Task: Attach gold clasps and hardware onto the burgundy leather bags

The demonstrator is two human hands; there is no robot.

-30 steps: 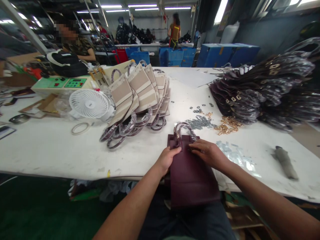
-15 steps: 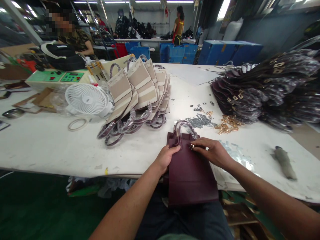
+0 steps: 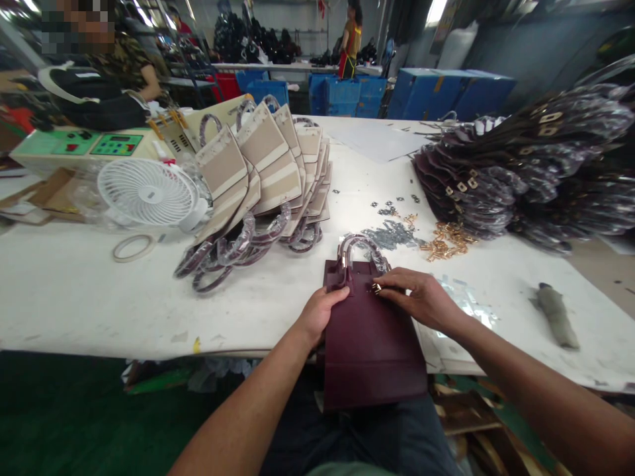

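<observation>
A dark maroon handbag (image 3: 370,344) lies flat at the near edge of the white table (image 3: 89,297), its lower half hanging over toward my lap. Its plastic-wrapped handles (image 3: 358,250) point away from me. My left hand (image 3: 317,312) grips the bag's upper left edge. My right hand (image 3: 419,297) rests on the bag's top, fingertips pinching a small gold metal fitting (image 3: 377,287) against it.
Beige striped bags (image 3: 268,172) fan out left of centre, beside a white fan (image 3: 149,195), a tape ring (image 3: 133,248) and a green control box (image 3: 84,145). Dark bags (image 3: 526,172) pile up at right. Gold fittings (image 3: 446,239) and a grey tool (image 3: 555,314) lie nearby. People work behind.
The view has shifted slightly down and right. My right hand's fingertips moved onto the gold fitting at the bag's top; my left hand keeps its grip.
</observation>
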